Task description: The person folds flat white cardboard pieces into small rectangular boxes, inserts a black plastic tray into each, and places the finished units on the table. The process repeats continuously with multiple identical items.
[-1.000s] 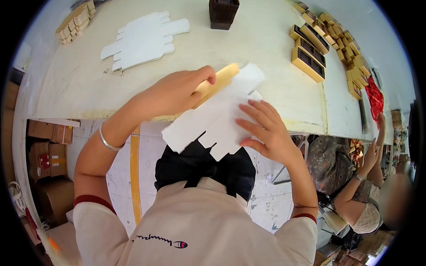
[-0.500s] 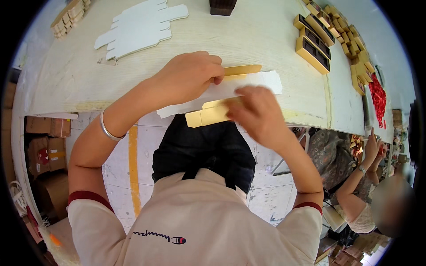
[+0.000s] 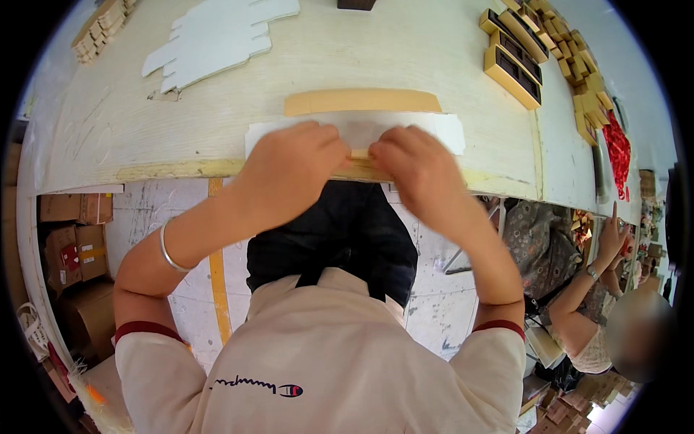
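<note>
A person's two bare hands at a folding carton on a workbench, seen from above. The white-inside, gold-outside cardboard box blank (image 3: pixel 361 129) lies crosswise along the near edge of the pale, wood-grained table (image 3: pixel 184 134), directly before the person's body, with a long matt-gold cardboard strip (image 3: pixel 361 101) along its far side. The left hand (image 3: pixel 298 155), fingers curled and thumb side inward, pinches the blank's near edge just left of its middle; the right hand (image 3: pixel 419 163), slightly blurred, pinches the same edge just to the right, the two hands close together but apart. Between them shows a narrow gold near flap (image 3: pixel 367 170). Farther left lies a stack of flat, white, notched cardboard blanks (image 3: pixel 217 43). At upper right stand open, rectangular gold boxes with dark inserts (image 3: pixel 515 76); beyond these are many small gold boxes (image 3: pixel 578 65) and a crumpled, glossy red material (image 3: pixel 617 155).
</note>
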### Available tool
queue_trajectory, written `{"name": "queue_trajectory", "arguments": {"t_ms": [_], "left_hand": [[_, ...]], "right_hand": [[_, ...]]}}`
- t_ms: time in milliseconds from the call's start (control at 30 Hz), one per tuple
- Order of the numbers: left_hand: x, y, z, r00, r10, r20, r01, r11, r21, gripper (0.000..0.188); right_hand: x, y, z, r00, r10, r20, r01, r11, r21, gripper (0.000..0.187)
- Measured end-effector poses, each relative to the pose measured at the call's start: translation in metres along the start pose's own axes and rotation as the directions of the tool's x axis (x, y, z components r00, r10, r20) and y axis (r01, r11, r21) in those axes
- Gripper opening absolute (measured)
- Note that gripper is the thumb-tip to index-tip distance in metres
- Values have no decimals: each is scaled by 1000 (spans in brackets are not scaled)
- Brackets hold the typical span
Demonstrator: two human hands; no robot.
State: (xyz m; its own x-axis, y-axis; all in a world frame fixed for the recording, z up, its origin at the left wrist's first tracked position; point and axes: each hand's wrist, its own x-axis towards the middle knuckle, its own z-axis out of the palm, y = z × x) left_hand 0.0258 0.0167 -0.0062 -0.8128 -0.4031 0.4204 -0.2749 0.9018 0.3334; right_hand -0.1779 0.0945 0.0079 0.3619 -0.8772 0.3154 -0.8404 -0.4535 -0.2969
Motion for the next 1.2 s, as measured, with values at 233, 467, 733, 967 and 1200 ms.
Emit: {"name": "queue_trajectory", "arguments": {"t_ms": [233,467,733,967,1200], "left_hand": [[2,23,-12,997,-68,29,64,991,114,20],[30,-35,-35,968,-209,141,247,893,-375,38],[27,-9,-16,920,-247,304,346,877,-333,30],[14,-17,-23,942,164,293,-19,897,-442,38],[28,-1,1,989,31,145,21,938,-345,27]], "right_hand": [[20,34,-34,969,7,245,-19,999,43,19],[17,14,-40,957,89,277,-8,959,-282,11],[-3,-1,-1,979,-205,-15,206,975,80,23],[-15,11,7,991,-46,-127,85,943,321,19],[-5,-21,6,956,290,-34,-242,854,461,26]]}}
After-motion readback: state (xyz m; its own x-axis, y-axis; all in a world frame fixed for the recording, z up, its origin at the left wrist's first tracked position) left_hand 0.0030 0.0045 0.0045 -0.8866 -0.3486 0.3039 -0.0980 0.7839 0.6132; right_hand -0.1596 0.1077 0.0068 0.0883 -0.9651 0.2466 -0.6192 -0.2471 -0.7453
